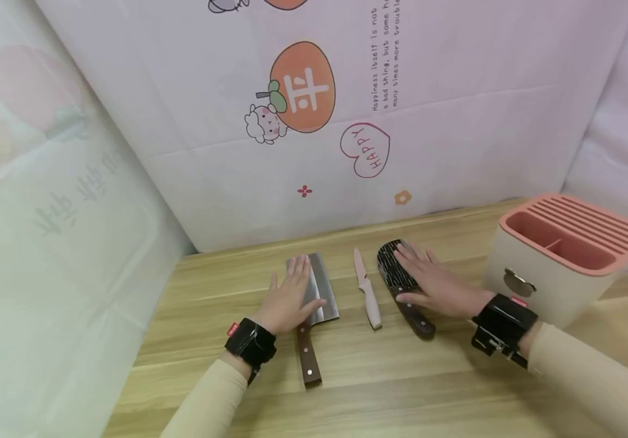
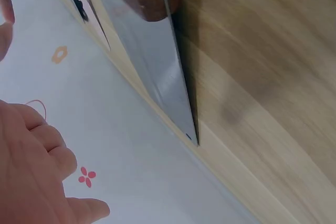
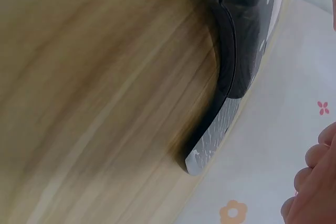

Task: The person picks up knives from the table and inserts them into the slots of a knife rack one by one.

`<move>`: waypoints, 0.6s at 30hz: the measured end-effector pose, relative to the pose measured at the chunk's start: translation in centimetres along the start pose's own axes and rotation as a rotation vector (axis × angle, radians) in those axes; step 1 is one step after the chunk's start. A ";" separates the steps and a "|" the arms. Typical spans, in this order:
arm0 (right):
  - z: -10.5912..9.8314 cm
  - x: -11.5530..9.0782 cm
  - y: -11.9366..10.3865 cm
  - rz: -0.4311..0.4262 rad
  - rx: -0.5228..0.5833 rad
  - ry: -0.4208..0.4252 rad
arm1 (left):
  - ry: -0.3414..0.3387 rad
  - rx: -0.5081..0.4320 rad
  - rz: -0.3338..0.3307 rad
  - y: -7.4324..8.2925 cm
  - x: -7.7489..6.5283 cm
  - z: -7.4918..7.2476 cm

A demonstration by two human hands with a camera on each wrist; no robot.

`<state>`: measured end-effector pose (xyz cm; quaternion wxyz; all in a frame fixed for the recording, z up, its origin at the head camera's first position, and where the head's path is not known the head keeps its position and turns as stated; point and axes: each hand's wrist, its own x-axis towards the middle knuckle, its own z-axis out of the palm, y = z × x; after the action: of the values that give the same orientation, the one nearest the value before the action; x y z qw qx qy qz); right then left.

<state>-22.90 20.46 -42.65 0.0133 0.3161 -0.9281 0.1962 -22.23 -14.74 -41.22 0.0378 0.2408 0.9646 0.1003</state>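
Observation:
My left hand [image 1: 286, 302] is over a cleaver [image 1: 326, 295] with a broad steel blade and a riveted brown handle. Its fingers are extended, covering part of the blade; the left wrist view shows the hand [image 2: 31, 166] apart from the cleaver [image 2: 152, 56]. On the right, my other hand [image 1: 442, 286] spreads its fingers above a dark-handled knife [image 1: 389, 263] with a broad, rounded, streaked black blade. In the right wrist view a gap separates that hand [image 3: 317, 182] from the knife [image 3: 241, 45]. Between these two lies a small pale-pink paring knife [image 1: 370, 302], touched by neither hand.
At the right stands a white knife block [image 1: 532, 304] with a coral slotted top [image 1: 587, 231] and two open compartments. The wood-grain table [image 1: 226, 274] meets a printed white cloth [image 1: 226, 201] behind, and more cloth hangs at both sides.

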 end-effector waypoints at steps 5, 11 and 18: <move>-0.4 -1.1 -0.3 -0.014 0.016 -0.022 | 0.008 0.023 0.047 -0.4 -0.9 0.2; -1.4 -3.4 -1.1 -0.006 0.010 -0.039 | -0.004 0.019 0.070 -0.5 -2.5 0.2; -2.3 -6.4 -1.7 -0.056 -0.102 -0.019 | -0.002 0.006 0.134 -0.7 -4.6 0.1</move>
<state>-17.00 23.84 -40.89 0.0263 0.3427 -0.9278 0.1452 -18.48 -17.46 -41.34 0.0310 0.3052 0.9466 0.0994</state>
